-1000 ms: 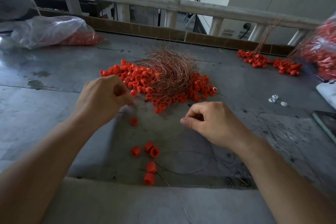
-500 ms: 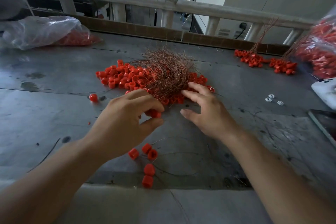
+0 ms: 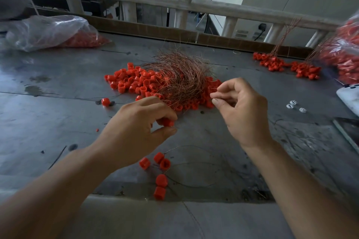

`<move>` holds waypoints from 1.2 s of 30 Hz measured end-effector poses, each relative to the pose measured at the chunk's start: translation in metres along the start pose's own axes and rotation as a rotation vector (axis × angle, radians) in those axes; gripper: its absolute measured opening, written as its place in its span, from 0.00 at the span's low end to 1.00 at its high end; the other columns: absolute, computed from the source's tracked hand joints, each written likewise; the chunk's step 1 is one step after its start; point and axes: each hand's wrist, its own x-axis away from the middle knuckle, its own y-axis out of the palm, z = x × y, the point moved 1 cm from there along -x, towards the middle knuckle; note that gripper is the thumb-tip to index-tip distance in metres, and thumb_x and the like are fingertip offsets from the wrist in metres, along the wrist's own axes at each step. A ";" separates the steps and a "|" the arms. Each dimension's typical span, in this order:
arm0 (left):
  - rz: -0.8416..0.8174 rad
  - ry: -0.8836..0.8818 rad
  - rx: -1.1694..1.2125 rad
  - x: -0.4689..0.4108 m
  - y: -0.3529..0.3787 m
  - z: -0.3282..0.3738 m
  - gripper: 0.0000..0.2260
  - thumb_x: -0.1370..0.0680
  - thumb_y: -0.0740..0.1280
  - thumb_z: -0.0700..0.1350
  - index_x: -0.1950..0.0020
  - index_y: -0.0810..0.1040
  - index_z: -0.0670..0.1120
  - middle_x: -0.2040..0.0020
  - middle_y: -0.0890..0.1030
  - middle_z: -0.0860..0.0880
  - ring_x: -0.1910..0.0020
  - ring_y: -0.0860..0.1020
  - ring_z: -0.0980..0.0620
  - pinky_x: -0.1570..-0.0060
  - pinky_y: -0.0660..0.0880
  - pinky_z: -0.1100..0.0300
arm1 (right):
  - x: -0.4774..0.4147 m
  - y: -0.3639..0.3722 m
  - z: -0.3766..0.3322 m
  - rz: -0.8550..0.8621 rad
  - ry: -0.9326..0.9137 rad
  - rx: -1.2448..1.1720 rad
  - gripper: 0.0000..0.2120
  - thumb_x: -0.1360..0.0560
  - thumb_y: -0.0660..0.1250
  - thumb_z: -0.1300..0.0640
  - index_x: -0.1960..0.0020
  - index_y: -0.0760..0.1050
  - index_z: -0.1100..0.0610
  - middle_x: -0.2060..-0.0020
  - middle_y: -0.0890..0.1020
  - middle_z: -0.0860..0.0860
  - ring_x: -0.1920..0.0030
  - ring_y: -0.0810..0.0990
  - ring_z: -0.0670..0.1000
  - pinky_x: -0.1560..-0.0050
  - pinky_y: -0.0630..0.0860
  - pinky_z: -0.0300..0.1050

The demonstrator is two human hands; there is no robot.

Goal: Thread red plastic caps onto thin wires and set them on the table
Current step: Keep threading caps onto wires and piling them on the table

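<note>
The left hand [image 3: 139,128] hovers over the grey metal table [image 3: 58,122], thumb and fingers curled round a single red cap [image 3: 168,123] pinched at their tips. To its right, the right hand [image 3: 242,110] is raised at the near right edge of the wire tangle [image 3: 180,79], fingers curled, thumb and forefinger tips close together. Whether a strand sits between them I cannot tell, as the wire is too thin to make out. The coppery tangle lies on top of a loose pile of red caps [image 3: 132,81] in the middle of the table, just beyond both hands. A lone cap [image 3: 105,101] sits apart to the left of the pile. Near the table's front edge, between the forearms, lie five caps [image 3: 161,163] with thin wires curving away to the right. At the far right rest two clusters of wired caps [image 3: 272,62], their wires standing up. A clear plastic bag [image 3: 48,31] holding caps lies at the far left, and another bag [image 3: 345,52] is at the right edge.
</note>
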 end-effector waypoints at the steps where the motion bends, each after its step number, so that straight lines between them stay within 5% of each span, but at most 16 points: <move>1: 0.001 0.009 -0.009 0.000 0.000 0.001 0.07 0.32 0.75 0.43 0.56 0.82 0.46 0.60 0.79 0.54 0.66 0.71 0.66 0.66 0.72 0.70 | 0.000 0.000 0.000 0.005 0.019 -0.011 0.10 0.31 0.72 0.66 0.55 0.74 0.55 0.63 0.79 0.40 0.57 0.80 0.39 0.55 0.76 0.33; 5: 0.068 0.000 0.089 -0.002 0.001 0.000 0.09 0.31 0.70 0.43 0.52 0.82 0.48 0.57 0.77 0.56 0.58 0.75 0.60 0.58 0.74 0.69 | 0.001 -0.002 -0.005 0.045 0.028 -0.087 0.10 0.32 0.72 0.65 0.53 0.77 0.56 0.62 0.80 0.40 0.56 0.81 0.39 0.51 0.77 0.36; 10: 0.144 -0.085 0.341 -0.003 0.001 0.000 0.11 0.32 0.71 0.46 0.54 0.77 0.61 0.54 0.77 0.59 0.58 0.78 0.60 0.57 0.77 0.65 | 0.011 -0.007 -0.028 0.029 -0.436 -0.105 0.04 0.32 0.72 0.61 0.57 0.80 0.58 0.62 0.82 0.46 0.61 0.81 0.46 0.48 0.76 0.41; 14: 0.088 -0.063 0.402 -0.004 0.005 0.008 0.12 0.34 0.74 0.49 0.53 0.77 0.59 0.55 0.79 0.55 0.60 0.79 0.57 0.59 0.79 0.61 | 0.022 0.001 -0.040 -0.072 -0.676 -0.060 0.03 0.31 0.70 0.63 0.60 0.82 0.62 0.63 0.84 0.52 0.62 0.81 0.48 0.50 0.76 0.49; 18: 0.068 -0.005 0.427 -0.005 0.007 0.014 0.12 0.34 0.71 0.45 0.53 0.77 0.56 0.56 0.79 0.53 0.59 0.79 0.58 0.60 0.77 0.66 | 0.025 0.004 -0.046 -0.124 -0.660 -0.096 0.03 0.31 0.69 0.65 0.61 0.82 0.64 0.65 0.82 0.55 0.64 0.79 0.54 0.59 0.76 0.43; 24: 0.118 0.073 0.408 -0.005 0.006 0.017 0.14 0.33 0.71 0.42 0.52 0.75 0.56 0.57 0.79 0.52 0.58 0.78 0.58 0.61 0.76 0.69 | 0.027 0.003 -0.051 -0.088 -0.602 -0.075 0.04 0.30 0.69 0.62 0.61 0.82 0.62 0.67 0.77 0.54 0.65 0.73 0.50 0.60 0.69 0.33; 28: 0.121 0.095 0.387 -0.004 0.005 0.018 0.08 0.32 0.71 0.47 0.54 0.77 0.52 0.58 0.78 0.51 0.61 0.78 0.57 0.64 0.76 0.65 | 0.027 0.003 -0.053 -0.097 -0.590 -0.094 0.07 0.30 0.69 0.59 0.55 0.81 0.62 0.63 0.77 0.53 0.62 0.75 0.51 0.58 0.71 0.34; 33: 0.134 0.016 0.627 -0.004 0.000 0.018 0.09 0.30 0.68 0.49 0.54 0.81 0.47 0.59 0.80 0.51 0.63 0.79 0.60 0.65 0.75 0.70 | 0.023 0.001 -0.045 -0.303 -0.336 -0.169 0.22 0.27 0.60 0.46 0.39 0.73 0.60 0.46 0.76 0.45 0.43 0.74 0.41 0.38 0.70 0.45; 36: 0.123 -0.015 0.690 -0.003 -0.002 0.017 0.13 0.30 0.68 0.52 0.49 0.79 0.47 0.58 0.80 0.50 0.65 0.80 0.57 0.65 0.75 0.68 | 0.022 0.001 -0.038 -0.302 -0.337 -0.150 0.13 0.27 0.65 0.54 0.47 0.78 0.62 0.54 0.80 0.48 0.53 0.78 0.43 0.44 0.74 0.43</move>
